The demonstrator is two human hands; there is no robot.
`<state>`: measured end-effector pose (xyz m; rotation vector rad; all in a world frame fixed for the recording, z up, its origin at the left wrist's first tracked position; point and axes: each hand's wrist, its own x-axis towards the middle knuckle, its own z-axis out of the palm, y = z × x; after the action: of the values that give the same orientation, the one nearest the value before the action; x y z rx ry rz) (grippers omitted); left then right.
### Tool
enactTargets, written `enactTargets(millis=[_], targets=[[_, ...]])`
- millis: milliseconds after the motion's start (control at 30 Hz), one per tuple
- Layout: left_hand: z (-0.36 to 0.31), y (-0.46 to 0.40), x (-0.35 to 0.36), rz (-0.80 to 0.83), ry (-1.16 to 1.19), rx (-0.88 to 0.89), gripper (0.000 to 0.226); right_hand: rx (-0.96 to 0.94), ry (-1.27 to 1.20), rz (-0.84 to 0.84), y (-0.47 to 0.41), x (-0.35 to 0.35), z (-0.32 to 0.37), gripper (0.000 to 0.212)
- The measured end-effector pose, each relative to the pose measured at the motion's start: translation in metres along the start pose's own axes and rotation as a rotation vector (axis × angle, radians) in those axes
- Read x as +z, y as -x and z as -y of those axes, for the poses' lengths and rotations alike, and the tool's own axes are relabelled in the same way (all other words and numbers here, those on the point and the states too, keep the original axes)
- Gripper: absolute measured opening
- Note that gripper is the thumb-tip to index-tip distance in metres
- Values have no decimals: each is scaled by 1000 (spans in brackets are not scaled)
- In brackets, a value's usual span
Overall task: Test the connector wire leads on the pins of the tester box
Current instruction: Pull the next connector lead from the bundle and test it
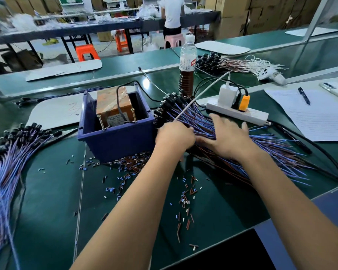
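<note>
Both hands worked in the pile of blue and brown wires (pixel 242 145) lying to the right of the blue box (pixel 115 139). The left hand (pixel 175 137) had its fingers curled into the pile, apparently pinching a few leads, though the exact grip was hidden. The right hand (pixel 228 137) lay flat with straight fingers pressing the wires, probably to steady the pile while leads were picked out. The tester (pixel 113 108), wrapped in brown tape, sat inside the box just left of the left hand, with two screw-like pins (pixel 134 115) standing at its near edge, within easy reach for touching leads. A second bundle (pixel 14 152), possibly already tested, lay far left of the left hand. Cut bits of insulation (pixel 185 199) lay scattered between the forearms. The tester's label and the bottle (pixel 187 63) label beyond the hands were too blurred to read
</note>
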<state>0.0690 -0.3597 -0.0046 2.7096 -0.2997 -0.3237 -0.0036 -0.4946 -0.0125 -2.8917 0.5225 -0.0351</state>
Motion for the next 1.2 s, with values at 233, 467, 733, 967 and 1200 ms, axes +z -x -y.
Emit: enactTargets(millis=[233, 467, 733, 967, 1200], targets=[[-15, 4, 8, -133, 402, -15, 24, -22, 130, 21, -1, 15, 10, 113], [-30, -4, 11, -184, 562, -66, 33, -5, 163, -91, 4, 19, 26, 61], [-30, -15, -3, -150, 519, -52, 25, 47, 143, -118, -3, 27, 48, 52], [-25, -10, 13, -263, 752, -153, 38, 7, 190, -120, 1, 32, 44, 83], [-18, -2, 13, -237, 700, -93, 18, 1, 216, -178, 3, 41, 46, 86]])
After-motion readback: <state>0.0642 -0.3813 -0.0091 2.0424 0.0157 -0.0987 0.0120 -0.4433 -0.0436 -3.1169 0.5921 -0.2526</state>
